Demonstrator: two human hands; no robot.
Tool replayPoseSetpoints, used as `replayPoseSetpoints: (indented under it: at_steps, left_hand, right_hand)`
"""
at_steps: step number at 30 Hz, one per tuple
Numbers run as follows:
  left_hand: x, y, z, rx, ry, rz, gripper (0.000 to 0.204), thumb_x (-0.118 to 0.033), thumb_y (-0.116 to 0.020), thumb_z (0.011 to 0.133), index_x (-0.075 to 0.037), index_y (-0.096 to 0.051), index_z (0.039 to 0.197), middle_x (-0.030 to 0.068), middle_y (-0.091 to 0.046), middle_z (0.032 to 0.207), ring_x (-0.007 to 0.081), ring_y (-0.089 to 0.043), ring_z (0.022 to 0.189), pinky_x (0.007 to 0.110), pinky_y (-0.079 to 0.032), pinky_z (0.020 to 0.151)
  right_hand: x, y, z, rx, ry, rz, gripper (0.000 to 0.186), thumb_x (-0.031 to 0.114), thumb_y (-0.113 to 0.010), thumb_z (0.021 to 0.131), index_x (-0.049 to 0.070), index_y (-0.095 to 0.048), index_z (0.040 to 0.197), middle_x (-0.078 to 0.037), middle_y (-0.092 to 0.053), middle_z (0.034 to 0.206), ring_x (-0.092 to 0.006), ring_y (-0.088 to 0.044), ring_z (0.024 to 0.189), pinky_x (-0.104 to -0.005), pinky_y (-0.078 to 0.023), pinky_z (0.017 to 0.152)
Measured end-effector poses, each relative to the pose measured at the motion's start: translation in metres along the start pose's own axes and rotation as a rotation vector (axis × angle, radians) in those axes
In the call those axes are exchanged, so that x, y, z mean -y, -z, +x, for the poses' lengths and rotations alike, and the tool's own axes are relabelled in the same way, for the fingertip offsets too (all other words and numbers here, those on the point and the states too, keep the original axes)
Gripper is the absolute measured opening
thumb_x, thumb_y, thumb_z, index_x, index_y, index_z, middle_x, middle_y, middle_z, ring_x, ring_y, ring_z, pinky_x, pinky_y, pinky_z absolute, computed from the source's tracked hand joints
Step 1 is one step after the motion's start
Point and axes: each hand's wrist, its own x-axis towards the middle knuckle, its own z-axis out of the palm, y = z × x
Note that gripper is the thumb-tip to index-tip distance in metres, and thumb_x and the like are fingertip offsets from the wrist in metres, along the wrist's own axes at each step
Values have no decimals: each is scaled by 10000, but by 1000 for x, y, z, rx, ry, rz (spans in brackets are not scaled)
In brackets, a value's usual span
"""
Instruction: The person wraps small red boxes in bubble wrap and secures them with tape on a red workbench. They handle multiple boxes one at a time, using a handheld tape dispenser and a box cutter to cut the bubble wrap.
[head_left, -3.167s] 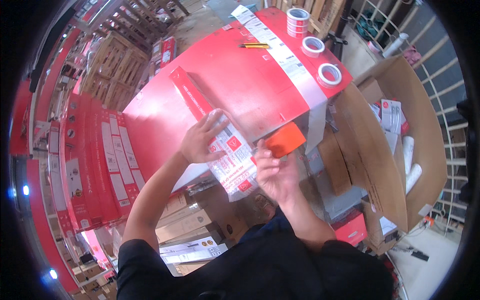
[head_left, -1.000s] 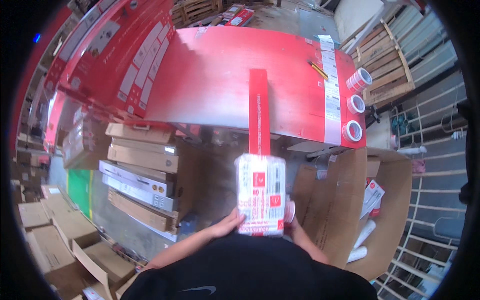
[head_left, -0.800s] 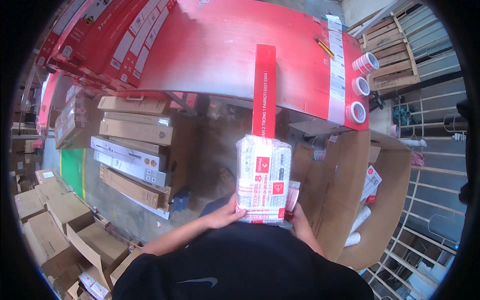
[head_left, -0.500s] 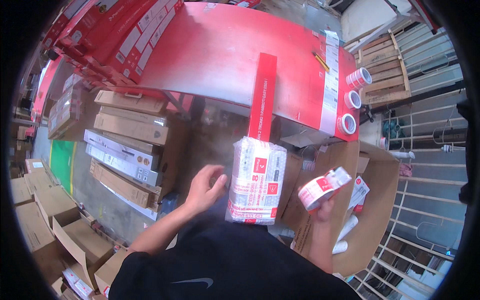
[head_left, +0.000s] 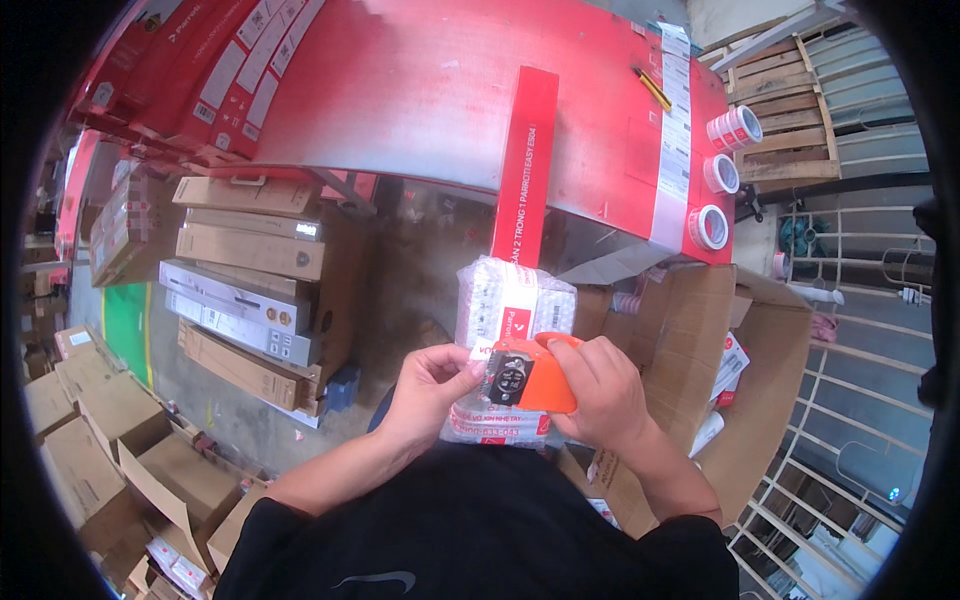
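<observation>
A long red box [head_left: 527, 165] juts over the table's near edge toward me. Its near end is wrapped in bubble wrap [head_left: 470, 290], bound with bands of printed white-and-red tape. Over this wrapped end my right hand [head_left: 606, 390] grips an orange tape dispenser [head_left: 545, 383] with a dark front plate. My left hand [head_left: 437, 385] is closed, thumb and fingertips pinching the loose tape end [head_left: 482, 354] at the dispenser's front. Both hands and the dispenser hide the middle of the wrapped part.
On the red table [head_left: 420, 90] stand red boxes [head_left: 215, 75] at left. A yellow cutter [head_left: 652, 88] and several tape rolls [head_left: 711, 227] lie at right. Brown cartons [head_left: 245, 245] are stacked below left. An open carton [head_left: 690, 340] stands close on my right, beside a metal grille [head_left: 850, 400].
My right hand has brought the dispenser left over the wrapped end and turned it. My left hand, formerly apart and empty, has moved right and taken hold of the tape end.
</observation>
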Motion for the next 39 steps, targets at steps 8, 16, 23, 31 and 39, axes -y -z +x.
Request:
replayPoseSetpoints:
  at_steps: [8,16,23,31,39]
  left_hand:
    - [-134,165,-5,-369,-681,568,75,-48,-748,1000,-17,-752,931,48,-725,906,109,-640,823,279,-501,755]
    - [75,150,208,-386,212,639,169,-111,-659,1001,-26,-798,1046,41,-757,940,146,-690,799,314,-541,700]
    - [168,68,227,101,538,-684,359,-248,-709,971,-51,-731,1270,161,-771,1152,297,-744,1084,471,-552,1034]
    - [157,66,223,-49,339,-306,441,-276,-742,930,-48,-707,1307,191,-753,1197,353,-710,1152,516,-499,1096]
    - [98,145,248,381,-379,1455,548,-300,-786,874,-44,-678,1347,224,-726,1256,421,-660,1243,567,-428,1166]
  right_hand:
    - [-128,70,-50,-4,-69,-162,742,190,-937,631,24,-660,1299,-113,-674,962,-325,-612,806,-442,-513,718]
    - [-225,-58,-58,27,-181,44,635,109,-885,640,49,-618,1213,-164,-658,1098,-396,-660,1007,-470,-557,843]
    - [-245,-194,-48,-141,-182,402,540,116,-852,784,36,-585,1246,-195,-656,1140,-399,-672,1056,-491,-543,947]
    - [-274,-341,-45,-5,-604,789,406,206,-764,933,14,-625,1263,-222,-687,1184,-390,-682,1140,-478,-536,984]
    - [-297,-380,-49,322,-1055,675,386,303,-686,999,-1,-676,1235,-251,-716,1181,-371,-698,1145,-471,-537,969]
